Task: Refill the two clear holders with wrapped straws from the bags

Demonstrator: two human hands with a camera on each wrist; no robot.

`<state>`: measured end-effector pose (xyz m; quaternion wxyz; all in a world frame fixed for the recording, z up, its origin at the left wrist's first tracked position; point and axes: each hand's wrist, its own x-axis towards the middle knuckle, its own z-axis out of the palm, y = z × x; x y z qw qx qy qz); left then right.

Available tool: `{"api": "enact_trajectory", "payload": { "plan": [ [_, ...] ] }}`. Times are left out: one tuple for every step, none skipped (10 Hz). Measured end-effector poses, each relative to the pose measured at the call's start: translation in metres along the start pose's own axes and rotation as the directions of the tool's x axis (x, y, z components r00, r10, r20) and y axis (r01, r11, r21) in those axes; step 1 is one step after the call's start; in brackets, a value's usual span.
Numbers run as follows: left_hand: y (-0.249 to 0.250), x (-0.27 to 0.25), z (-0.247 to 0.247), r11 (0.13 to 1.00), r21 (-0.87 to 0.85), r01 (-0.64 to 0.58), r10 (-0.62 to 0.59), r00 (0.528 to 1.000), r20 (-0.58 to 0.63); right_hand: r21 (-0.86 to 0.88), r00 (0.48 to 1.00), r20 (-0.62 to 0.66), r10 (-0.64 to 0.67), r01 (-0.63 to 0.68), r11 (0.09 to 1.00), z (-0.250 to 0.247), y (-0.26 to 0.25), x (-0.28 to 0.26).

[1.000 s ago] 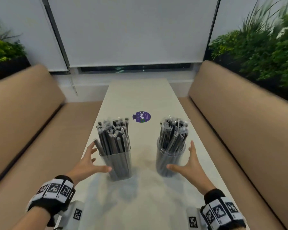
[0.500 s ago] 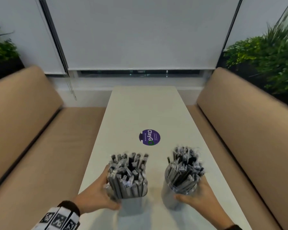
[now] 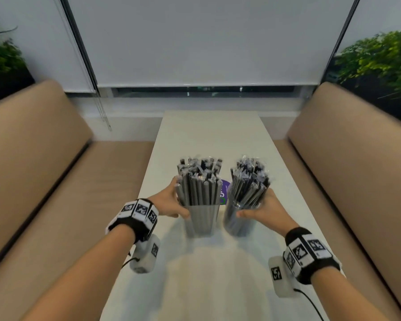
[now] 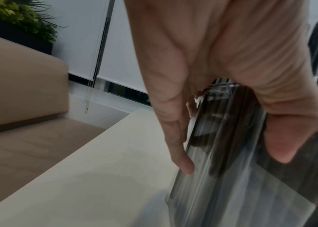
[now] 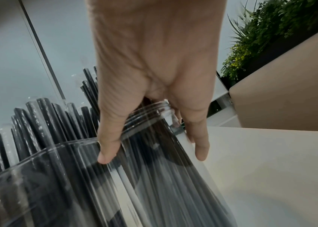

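Two clear holders stand side by side on the white table point(image 3: 208, 140), both packed with wrapped black straws. My left hand point(image 3: 180, 201) grips the square holder point(image 3: 200, 220) from its left side, thumb in front and fingers behind. In the left wrist view the thumb point(image 4: 278, 145) and a finger point(image 4: 183, 161) press its walls point(image 4: 232, 169). My right hand point(image 3: 257, 207) grips the round holder point(image 3: 239, 222) from the right. In the right wrist view the round holder point(image 5: 164, 176) sits between thumb and fingers. I cannot tell whether the holders touch the table. No bags are in view.
A purple round sticker point(image 3: 225, 193) shows between the holders, partly hidden. Tan benches run along both sides point(image 3: 44, 181) point(image 3: 345, 158). A window blind with a hanging cord point(image 3: 102, 112) closes the far end. Plants point(image 3: 380, 61) stand behind the benches.
Both hands went from open beside the holders to gripping them. The holders have moved away from me, up to the purple sticker, and closer together. The head camera has tilted.
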<state>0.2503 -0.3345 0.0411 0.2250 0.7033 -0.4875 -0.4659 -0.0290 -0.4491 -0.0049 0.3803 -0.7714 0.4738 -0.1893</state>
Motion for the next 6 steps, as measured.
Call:
{"api": "enact_trajectory", "payload": {
  "plan": [
    [0.008, 0.015, -0.010, 1.000, 0.004, 0.030, -0.031, 0.999, 0.041, -0.053, 0.998, 0.059, 0.007, -0.004, 0.999, -0.004, -0.002, 0.023],
    [0.014, 0.022, -0.015, 0.999, -0.010, 0.050, -0.049, 0.997, 0.053, -0.065, 0.997, 0.070, 0.016, -0.011, 0.998, -0.009, -0.010, 0.027],
    [0.017, 0.024, -0.015, 0.996, -0.037, 0.078, -0.076, 0.996, 0.053, -0.048, 0.997, 0.074, 0.035, -0.031, 0.998, -0.011, -0.010, 0.028],
    [0.017, 0.024, -0.012, 0.994, -0.044, 0.097, -0.095, 0.995, 0.040, -0.079, 0.996, 0.065, 0.053, -0.047, 0.996, -0.009, -0.009, 0.028],
    [0.015, 0.020, -0.007, 0.993, -0.011, 0.114, -0.114, 0.993, 0.011, -0.067, 0.994, 0.086, 0.063, -0.058, 0.996, -0.008, -0.011, 0.027],
    [0.004, 0.005, 0.004, 0.995, -0.024, 0.101, -0.101, 0.995, -0.013, -0.003, 0.996, 0.039, 0.084, -0.084, 0.996, -0.018, -0.022, 0.006]
  ]
}}
